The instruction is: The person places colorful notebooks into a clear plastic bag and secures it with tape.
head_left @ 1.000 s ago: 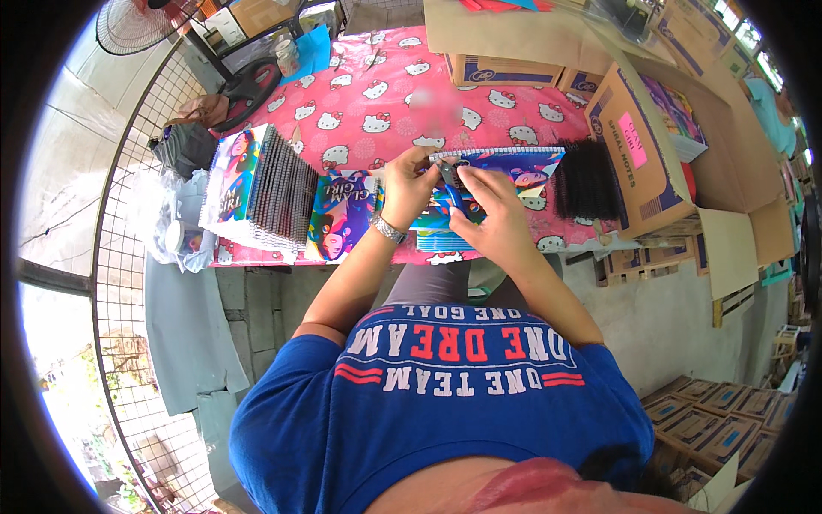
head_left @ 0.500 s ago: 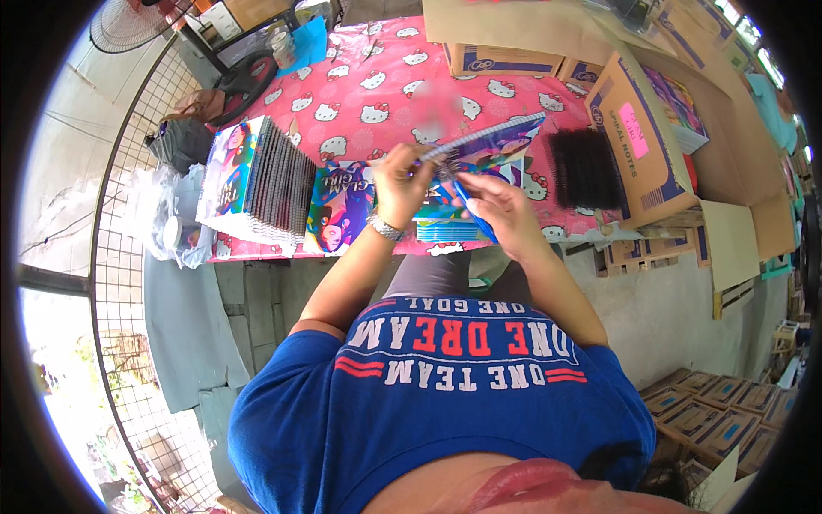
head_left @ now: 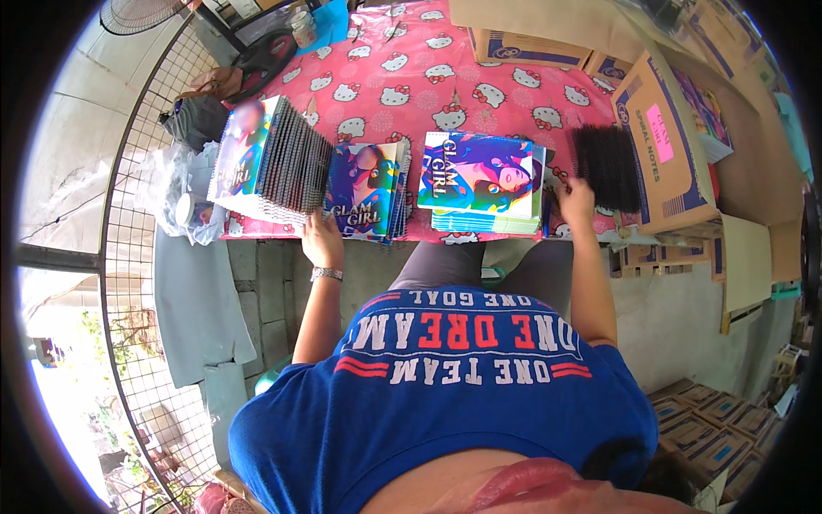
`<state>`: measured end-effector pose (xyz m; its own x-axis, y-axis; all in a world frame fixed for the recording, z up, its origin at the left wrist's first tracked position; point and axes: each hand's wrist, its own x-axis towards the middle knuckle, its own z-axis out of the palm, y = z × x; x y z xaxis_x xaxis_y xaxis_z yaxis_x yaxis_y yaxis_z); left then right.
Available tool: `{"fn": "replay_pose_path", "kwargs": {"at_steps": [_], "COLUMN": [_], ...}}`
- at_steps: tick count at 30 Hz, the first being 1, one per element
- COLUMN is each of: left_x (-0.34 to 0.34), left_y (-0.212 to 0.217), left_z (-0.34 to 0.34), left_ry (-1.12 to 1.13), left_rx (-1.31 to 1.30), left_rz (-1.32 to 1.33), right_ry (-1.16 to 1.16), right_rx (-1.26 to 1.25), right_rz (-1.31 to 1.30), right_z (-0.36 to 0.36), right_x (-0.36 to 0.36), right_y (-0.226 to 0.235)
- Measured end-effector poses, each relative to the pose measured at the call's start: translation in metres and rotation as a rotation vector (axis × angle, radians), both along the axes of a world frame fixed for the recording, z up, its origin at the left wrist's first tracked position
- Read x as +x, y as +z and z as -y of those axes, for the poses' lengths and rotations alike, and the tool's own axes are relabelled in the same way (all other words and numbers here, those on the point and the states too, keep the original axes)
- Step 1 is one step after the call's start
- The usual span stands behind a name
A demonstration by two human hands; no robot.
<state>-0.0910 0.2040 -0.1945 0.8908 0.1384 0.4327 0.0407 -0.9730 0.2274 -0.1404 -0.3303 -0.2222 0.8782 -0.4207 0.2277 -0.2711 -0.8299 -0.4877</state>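
Note:
My left hand [head_left: 323, 243] is at the near edge of the table, fingertips up against the near lower corner of a tall stack of spiral notebooks [head_left: 293, 163]. Its fingers are stretched out and hold nothing I can see. Right of it lies a lower stack of colourful notebooks [head_left: 366, 184]. In the middle sits another pile of printed notebook covers and pages [head_left: 479, 176], turned sideways. My right hand [head_left: 575, 204] is between that pile and a bundle of black spiral coils [head_left: 606, 170]; its fingers are curled, and what they hold is hidden. A dark blue handle [head_left: 545, 225] shows beside the pile.
A pink patterned cloth [head_left: 394, 94] covers the table. An open cardboard box [head_left: 664, 146] with notebooks inside stands at the right, more boxes [head_left: 527, 56] at the back. Plastic bags [head_left: 180, 193] and a dark bag [head_left: 193, 120] lie at the left, next to a wire mesh.
My hands, together over the middle with a notebook and blue-handled pliers, have moved apart: the left to the tall stack, the right towards the coils. The notebook has left my hands.

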Motion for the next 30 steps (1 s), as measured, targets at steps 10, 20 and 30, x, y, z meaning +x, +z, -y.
{"fn": "replay_pose_path", "kwargs": {"at_steps": [10,20,30], "left_x": [0.042,0.120,0.134], "left_y": [0.050,0.071,0.061], "left_z": [0.080,0.294,0.284], "left_ry": [-0.126,-1.015,-1.010], "left_rx": [0.129,0.003,-0.274], "left_rz": [-0.064,-0.466,-0.466], "right_ry": [-0.288,-0.151,-0.073], "right_rx": [-0.562,-0.097,0.594], "right_rz": [-0.288,0.125,0.205], "right_z": [0.051,0.069,0.031], "right_x": [0.052,0.047,0.009], "right_y": [-0.019,0.045,0.077]}}
